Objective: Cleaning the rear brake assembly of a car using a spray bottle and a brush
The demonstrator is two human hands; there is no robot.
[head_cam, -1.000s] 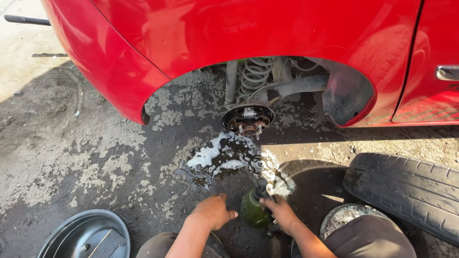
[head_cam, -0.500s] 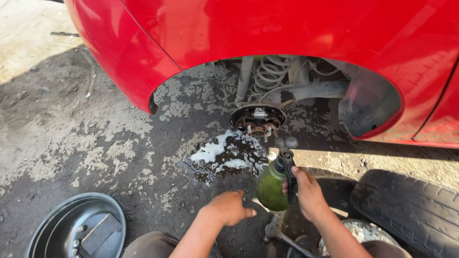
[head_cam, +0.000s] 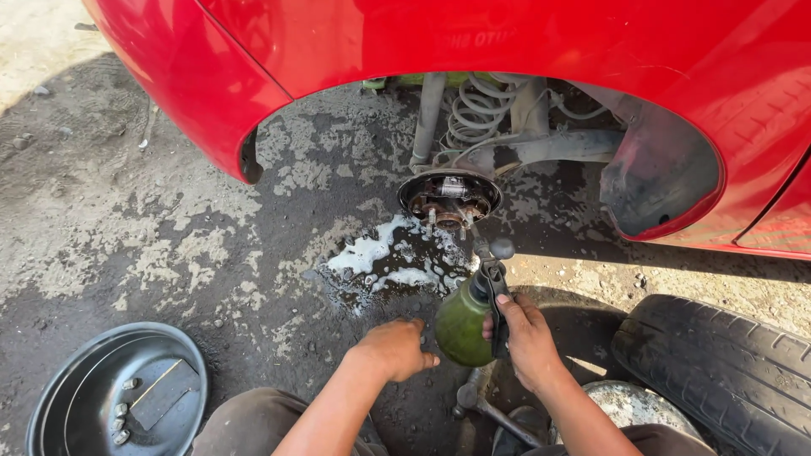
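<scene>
My right hand (head_cam: 528, 338) grips a green squeeze-handle oil can (head_cam: 465, 321), held upright with its black pump head pointing toward the bare wheel hub (head_cam: 449, 196) under the red car (head_cam: 507, 42). My left hand (head_cam: 393, 348) hovers just left of the can, fingers loosely curled, holding nothing. White foamy liquid (head_cam: 380, 253) lies on the wet ground below the hub. A coil spring (head_cam: 477, 105) and suspension arm show inside the wheel arch.
A black round pan (head_cam: 114, 393) holding several nuts and a flat piece sits at the lower left. A removed tyre (head_cam: 718, 380) lies at the right. A wheel wrench (head_cam: 490, 409) rests on the ground between my arms. My knees are at the bottom edge.
My right hand has lifted the green can from the ground and brought it up toward the hub. My left hand has let go and moved slightly left.
</scene>
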